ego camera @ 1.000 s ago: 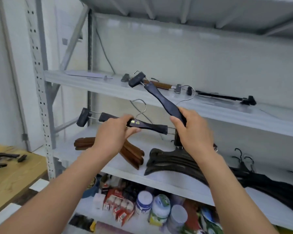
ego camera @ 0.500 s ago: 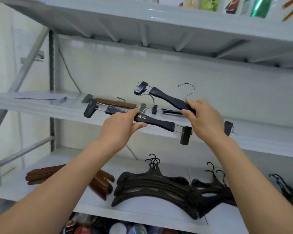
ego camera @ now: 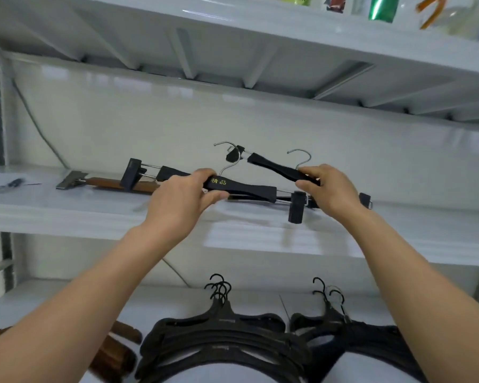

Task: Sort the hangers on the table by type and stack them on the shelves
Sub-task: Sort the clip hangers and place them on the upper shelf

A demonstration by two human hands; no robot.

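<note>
My left hand (ego camera: 183, 197) grips a black clip hanger with gold lettering (ego camera: 246, 187) at its middle, holding it level just over the middle shelf (ego camera: 67, 214). My right hand (ego camera: 329, 186) grips a second black clip hanger (ego camera: 274, 168) near its hook, tilted up to the left. Behind them a brown wooden clip hanger (ego camera: 105, 183) lies on the shelf, partly hidden by the held one.
On the lower shelf lie a stack of black plastic hangers (ego camera: 221, 338), a second black stack (ego camera: 332, 319) to its right, and brown wooden hangers (ego camera: 114, 352) at the left. Packets stand on the top shelf (ego camera: 382, 9). A small dark tool (ego camera: 11, 185) lies far left.
Both hands have raised the two black clip hangers from in front of the lower shelf up to the middle shelf. The right-hand hanger has levelled out from a steep tilt. The view has tipped upward.
</note>
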